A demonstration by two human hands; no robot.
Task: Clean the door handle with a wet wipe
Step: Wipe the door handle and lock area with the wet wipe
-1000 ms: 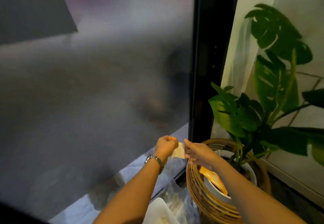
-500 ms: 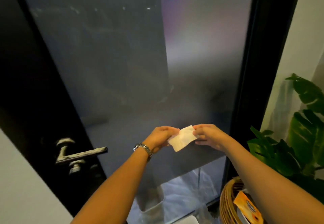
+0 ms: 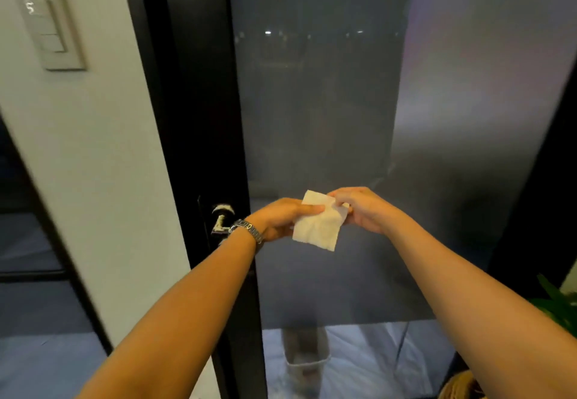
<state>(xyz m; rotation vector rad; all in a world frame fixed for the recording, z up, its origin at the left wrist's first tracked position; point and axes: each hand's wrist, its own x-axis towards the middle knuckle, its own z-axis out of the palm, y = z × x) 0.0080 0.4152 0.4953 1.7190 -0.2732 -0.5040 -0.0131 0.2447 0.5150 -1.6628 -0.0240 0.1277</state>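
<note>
A white wet wipe (image 3: 318, 223), partly unfolded, hangs between both hands in front of the frosted glass door. My left hand (image 3: 282, 217), with a metal watch on the wrist, pinches its left edge. My right hand (image 3: 363, 208) pinches its upper right corner. The door handle (image 3: 222, 218), a dusty pale-smeared metal lever on the black door frame, sits just left of my left wrist, which hides its lever end.
The frosted glass door (image 3: 327, 102) fills the middle. A white wall with a light switch plate (image 3: 46, 24) stands to the left. Green plant leaves (image 3: 559, 305) and a wicker basket rim (image 3: 459, 386) show at the lower right.
The view has swung left and up from the plant basket to the door frame and handle. Both hands have risen with the wipe, which is now opened out wider.
</note>
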